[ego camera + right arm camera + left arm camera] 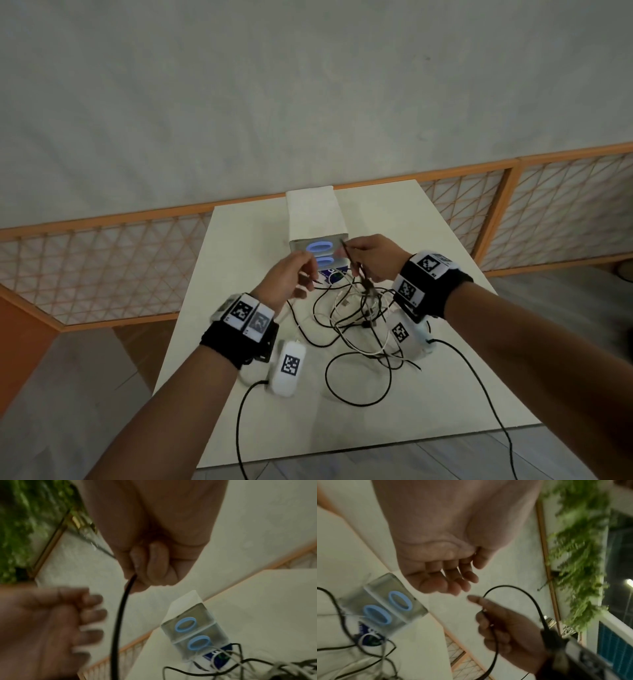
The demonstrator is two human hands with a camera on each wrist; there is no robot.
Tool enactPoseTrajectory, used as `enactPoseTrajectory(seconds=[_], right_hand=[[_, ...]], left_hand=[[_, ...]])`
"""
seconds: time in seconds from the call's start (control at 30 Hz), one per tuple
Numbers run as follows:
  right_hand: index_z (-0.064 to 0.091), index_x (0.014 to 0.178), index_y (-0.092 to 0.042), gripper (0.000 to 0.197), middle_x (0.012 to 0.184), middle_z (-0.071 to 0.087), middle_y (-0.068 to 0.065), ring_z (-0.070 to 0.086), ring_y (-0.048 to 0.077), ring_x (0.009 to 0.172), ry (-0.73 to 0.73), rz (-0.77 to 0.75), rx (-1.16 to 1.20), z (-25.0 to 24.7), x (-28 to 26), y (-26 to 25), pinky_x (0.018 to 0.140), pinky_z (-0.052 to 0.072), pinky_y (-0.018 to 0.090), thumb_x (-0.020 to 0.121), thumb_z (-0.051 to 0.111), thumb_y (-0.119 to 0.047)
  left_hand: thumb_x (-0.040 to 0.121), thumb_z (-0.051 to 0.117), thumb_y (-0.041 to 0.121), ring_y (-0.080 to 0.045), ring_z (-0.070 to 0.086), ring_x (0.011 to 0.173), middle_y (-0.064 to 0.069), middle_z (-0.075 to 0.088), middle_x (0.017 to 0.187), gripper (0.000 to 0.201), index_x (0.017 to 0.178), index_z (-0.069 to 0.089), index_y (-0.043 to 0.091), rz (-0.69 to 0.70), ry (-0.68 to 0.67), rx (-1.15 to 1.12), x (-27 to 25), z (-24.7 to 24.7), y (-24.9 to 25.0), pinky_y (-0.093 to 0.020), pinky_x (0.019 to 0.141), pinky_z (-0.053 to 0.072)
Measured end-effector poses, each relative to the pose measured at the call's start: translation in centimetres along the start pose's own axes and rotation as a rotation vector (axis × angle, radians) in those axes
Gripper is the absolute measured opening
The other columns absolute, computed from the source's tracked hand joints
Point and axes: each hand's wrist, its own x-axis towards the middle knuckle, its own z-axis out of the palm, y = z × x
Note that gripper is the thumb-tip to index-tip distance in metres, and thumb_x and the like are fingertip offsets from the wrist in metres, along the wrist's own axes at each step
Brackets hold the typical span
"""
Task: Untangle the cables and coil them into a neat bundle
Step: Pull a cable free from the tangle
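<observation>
A tangle of thin black and white cables [359,318] lies in the middle of the white table [445,383]. My right hand [349,250] hovers above the tangle's far side and grips one black cable [118,622] in a curled fist [145,577]. That cable arcs up in a loop [530,599] and hangs down into the pile. My left hand [305,277] is a short way to its left, fingers loosely curled [458,582] and holding nothing. A white cable [363,351] winds through the black ones.
A white box [313,212] with a clear front holding two blue rings [320,253] stands just beyond the hands. Two white marker-tagged units [289,366] [411,337] lie on the table, their black leads running off the near edge. An orange lattice railing [102,267] surrounds the table.
</observation>
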Motion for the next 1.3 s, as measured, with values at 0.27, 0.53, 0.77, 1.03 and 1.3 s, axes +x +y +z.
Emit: enactPoseTrajectory(seconds=[0.27,0.53,0.77,1.03,1.3], right_hand=[[0.068,0.113,-0.017,0.028,0.068,0.063,-0.007,0.057,0.01,0.069,0.052,-0.217,-0.468,-1.0,-1.1,-2.0,0.059,0.037,0.017,0.096,0.049,-0.027],[0.067,0.095,-0.005,0.028,0.065,0.051,0.004,0.047,0.014,0.039,-0.177,0.309,-0.301,1.7,-0.9,5.5,0.037,0.036,0.017,0.093,0.05,-0.026],[0.057,0.069,-0.004,0.054,0.049,0.056,0.009,0.056,0.021,0.039,-0.146,0.176,0.482,-0.7,-0.7,-1.1,0.042,0.045,0.022,0.1,0.032,-0.04],[0.053,0.11,-0.018,0.052,0.083,0.061,-0.002,0.057,0.012,0.073,-0.003,-0.217,0.517,-2.9,-2.1,-3.1,0.063,0.043,0.025,0.068,0.07,-0.044],[0.039,0.139,-0.032,0.049,0.14,0.04,0.007,0.049,0.027,0.123,-0.071,0.11,-0.447,3.3,-1.8,11.2,0.103,0.038,0.027,0.093,0.052,-0.04]], left_hand=[[0.095,0.028,0.056,-0.023,0.066,0.067,-0.005,0.055,0.058,0.055,0.08,0.053,0.01,-0.116,-0.262,-0.239,-1.2,1.4,-0.2,-0.036,0.074,0.051],[0.1,0.037,0.029,-0.007,0.036,0.03,0.008,0.023,0.04,0.032,0.077,0.051,0.012,0.182,0.014,-0.414,-1.2,-0.1,3.3,-0.018,0.043,0.037],[0.088,0.06,0.041,-0.004,0.037,0.041,0.005,0.05,0.06,0.017,0.099,0.058,0.027,0.161,0.026,0.257,-1.0,3.7,-0.6,-0.017,0.049,0.039],[0.099,0.044,0.021,0.003,0.045,0.039,0.007,0.048,0.056,0.026,0.08,0.058,0.01,0.285,0.146,0.23,1.1,5.1,2.4,-0.018,0.048,0.035],[0.1,0.042,0.026,-0.006,0.028,0.04,0.007,0.048,0.048,0.028,0.076,0.05,0.016,0.471,0.16,-0.191,0.6,4.4,9.6,-0.018,0.039,0.018]])
